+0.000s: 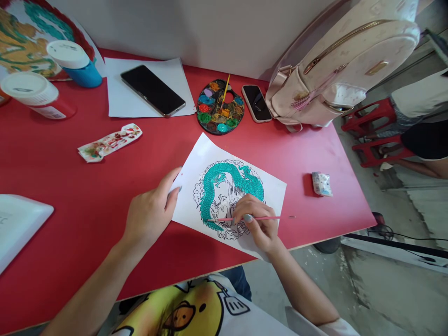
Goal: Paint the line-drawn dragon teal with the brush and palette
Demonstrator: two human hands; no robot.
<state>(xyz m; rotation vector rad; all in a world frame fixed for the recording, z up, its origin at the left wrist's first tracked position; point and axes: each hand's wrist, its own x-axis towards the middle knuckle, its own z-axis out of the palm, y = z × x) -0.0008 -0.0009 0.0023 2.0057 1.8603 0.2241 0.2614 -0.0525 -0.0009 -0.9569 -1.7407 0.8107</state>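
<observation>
Dragon colouring sheet [271, 186] on red table [70, 186], brush [271, 217] and two hands at work.
Right hand [261, 226] over the sheet's near half, fingers pinched closed around the pink brush, bristles on the teal dragon's lower curve. Left hand [150, 212] flat and holding nothing, fingertips on the sheet's left edge. Paint palette [219, 107] beyond the sheet; crumpled wrapper [321, 183] to the sheet's right.

Hidden and cropped parts of a painting scene.
The right hand [259, 224] covers the lower right of the dragon sheet [206, 154] and the middle of the thin brush [224, 219]. The frame cuts off a painted picture [21, 42] at top left, a white tray [17, 224] at left, the backpack [350, 60] top, and another person [427, 135] at right. Print on the small sachet [321, 183] is too small to read.
</observation>
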